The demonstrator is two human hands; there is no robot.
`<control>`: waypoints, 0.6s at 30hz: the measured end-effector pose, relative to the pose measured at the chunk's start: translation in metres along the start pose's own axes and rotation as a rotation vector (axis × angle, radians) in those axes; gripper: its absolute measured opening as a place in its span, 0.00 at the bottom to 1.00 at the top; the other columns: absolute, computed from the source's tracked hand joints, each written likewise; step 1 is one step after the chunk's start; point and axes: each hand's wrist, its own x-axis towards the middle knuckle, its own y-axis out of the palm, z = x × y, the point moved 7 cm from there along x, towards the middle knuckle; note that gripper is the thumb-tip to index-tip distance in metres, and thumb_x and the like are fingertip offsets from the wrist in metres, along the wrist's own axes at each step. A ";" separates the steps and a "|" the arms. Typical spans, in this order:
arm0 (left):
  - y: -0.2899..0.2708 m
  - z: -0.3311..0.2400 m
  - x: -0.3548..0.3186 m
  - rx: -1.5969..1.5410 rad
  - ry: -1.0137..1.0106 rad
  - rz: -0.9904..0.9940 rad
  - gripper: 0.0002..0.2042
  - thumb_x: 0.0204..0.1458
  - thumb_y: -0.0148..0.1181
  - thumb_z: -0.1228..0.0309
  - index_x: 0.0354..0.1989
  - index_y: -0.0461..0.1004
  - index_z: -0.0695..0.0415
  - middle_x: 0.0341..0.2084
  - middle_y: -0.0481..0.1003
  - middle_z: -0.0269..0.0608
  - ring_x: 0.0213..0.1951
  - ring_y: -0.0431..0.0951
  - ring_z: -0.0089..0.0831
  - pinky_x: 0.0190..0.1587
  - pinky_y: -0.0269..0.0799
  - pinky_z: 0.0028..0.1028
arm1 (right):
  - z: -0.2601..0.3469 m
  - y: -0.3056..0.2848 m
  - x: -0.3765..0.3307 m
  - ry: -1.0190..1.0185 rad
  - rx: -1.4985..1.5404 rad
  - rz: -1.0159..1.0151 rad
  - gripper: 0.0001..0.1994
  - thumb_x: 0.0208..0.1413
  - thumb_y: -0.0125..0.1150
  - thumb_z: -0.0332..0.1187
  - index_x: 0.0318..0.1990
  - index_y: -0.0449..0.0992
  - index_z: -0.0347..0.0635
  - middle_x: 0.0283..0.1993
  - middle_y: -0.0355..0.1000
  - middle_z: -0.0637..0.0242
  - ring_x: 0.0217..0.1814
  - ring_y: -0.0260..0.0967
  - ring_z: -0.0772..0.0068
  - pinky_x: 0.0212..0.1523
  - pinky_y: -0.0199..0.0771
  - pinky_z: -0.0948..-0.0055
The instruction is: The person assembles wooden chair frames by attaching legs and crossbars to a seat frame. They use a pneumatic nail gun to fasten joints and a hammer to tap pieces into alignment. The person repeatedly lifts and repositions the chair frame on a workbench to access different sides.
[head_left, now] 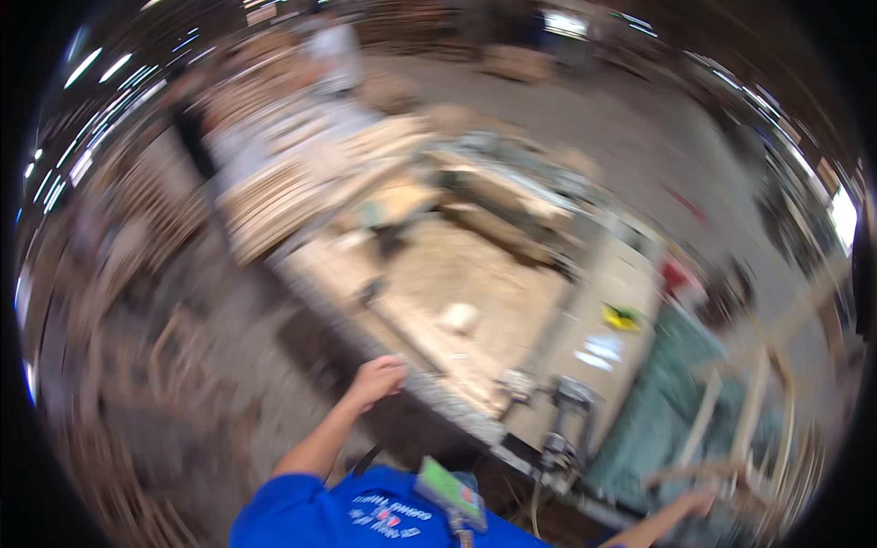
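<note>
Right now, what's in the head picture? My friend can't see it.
A left hand is near a work table; the right hand is at a wooden frame, its grip unclear. Wooden strips are stacked farther back, all blurry.

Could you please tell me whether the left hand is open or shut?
Apparently shut: the left hand shows curled fingers, though blurred.

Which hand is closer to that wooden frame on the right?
Right. The right hand is beside the wooden frame; blur hides whether they touch. The left hand is farther off, by the table edge.
</note>
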 end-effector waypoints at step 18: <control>-0.496 0.319 -0.491 -0.115 -0.566 -1.384 0.16 0.50 0.63 0.57 0.39 0.85 0.55 0.38 0.84 0.53 0.43 0.85 0.47 0.49 0.79 0.42 | 0.046 0.222 -0.878 0.435 -0.205 1.908 0.04 0.71 0.56 0.39 0.44 0.71 0.54 0.26 0.67 0.73 0.22 0.64 0.81 0.18 0.65 0.77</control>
